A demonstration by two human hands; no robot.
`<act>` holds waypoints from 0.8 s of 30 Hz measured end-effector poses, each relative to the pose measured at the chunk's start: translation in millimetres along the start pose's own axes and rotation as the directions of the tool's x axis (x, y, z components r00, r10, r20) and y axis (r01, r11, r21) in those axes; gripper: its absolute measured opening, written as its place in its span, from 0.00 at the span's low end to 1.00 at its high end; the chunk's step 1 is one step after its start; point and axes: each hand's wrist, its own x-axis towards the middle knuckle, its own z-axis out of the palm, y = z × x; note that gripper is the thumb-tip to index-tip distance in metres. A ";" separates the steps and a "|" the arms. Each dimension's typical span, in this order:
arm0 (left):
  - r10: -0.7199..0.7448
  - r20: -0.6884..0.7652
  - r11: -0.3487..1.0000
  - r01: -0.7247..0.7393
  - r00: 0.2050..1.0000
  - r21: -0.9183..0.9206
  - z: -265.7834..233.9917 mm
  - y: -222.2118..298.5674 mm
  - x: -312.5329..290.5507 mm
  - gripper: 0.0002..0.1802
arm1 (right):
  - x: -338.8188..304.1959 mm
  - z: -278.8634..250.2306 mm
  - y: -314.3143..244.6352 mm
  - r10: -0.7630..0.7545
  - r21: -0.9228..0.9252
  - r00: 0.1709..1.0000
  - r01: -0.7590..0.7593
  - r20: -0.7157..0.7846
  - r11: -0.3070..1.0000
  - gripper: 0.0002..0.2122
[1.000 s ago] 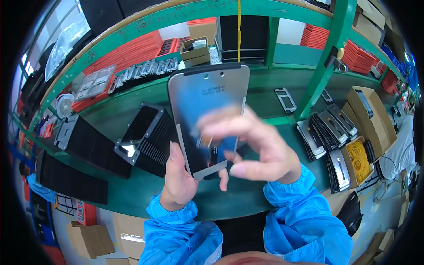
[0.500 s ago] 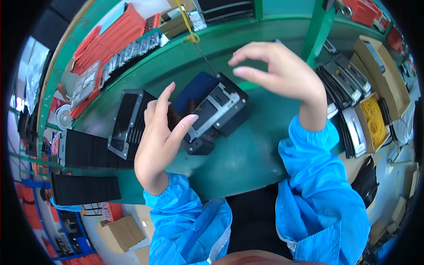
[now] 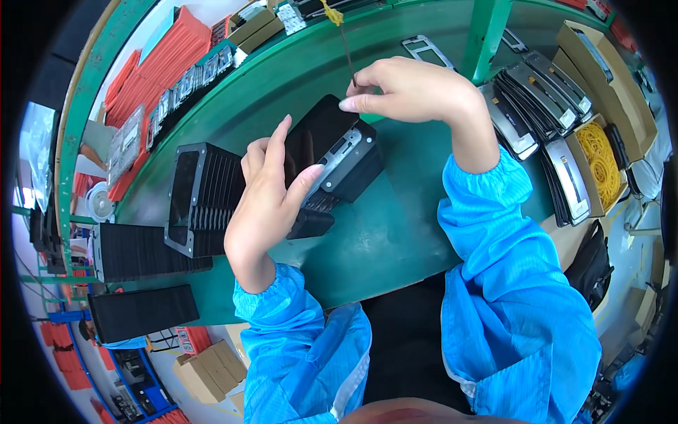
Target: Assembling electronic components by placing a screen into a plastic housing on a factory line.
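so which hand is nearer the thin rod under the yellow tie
Right. The right hand is at the lower end of the thin rod; the left hand is farther off, lower left in view, by the black panel.

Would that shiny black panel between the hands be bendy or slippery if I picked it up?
The panel would probably feel stiff, since its face looks flat, with no sag. It might be slippery, because its surface looks smooth and glossy.

Bright light leaves soft glare on the green bench; edges bow outward.
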 end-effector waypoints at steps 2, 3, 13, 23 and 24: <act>0.012 -0.001 1.000 -0.012 1.000 0.013 3.8 1.5 2.4 0.42 | 3.5 2.8 1.0 0.036 0.004 0.999 -0.037 0.006 0.999 0.23; 0.009 -0.005 1.000 -0.009 1.000 0.012 6.2 2.7 3.4 0.42 | 5.3 4.8 1.7 0.071 0.007 0.997 -0.071 0.013 0.997 0.24; 0.035 -0.075 0.992 -0.025 0.997 0.126 15.8 10.9 -1.6 0.44 | 17.4 17.2 8.6 0.134 -0.013 0.974 -0.134 0.182 0.991 0.28; -0.002 -0.048 0.976 0.012 0.999 0.216 4.9 8.6 -11.9 0.41 | 22.4 24.0 -4.6 0.184 -0.076 0.948 -0.170 0.261 0.983 0.28; 0.002 -0.049 0.975 0.009 0.999 0.221 5.2 7.6 -12.4 0.41 | 22.5 24.4 -4.6 0.184 -0.073 0.947 -0.171 0.265 0.983 0.28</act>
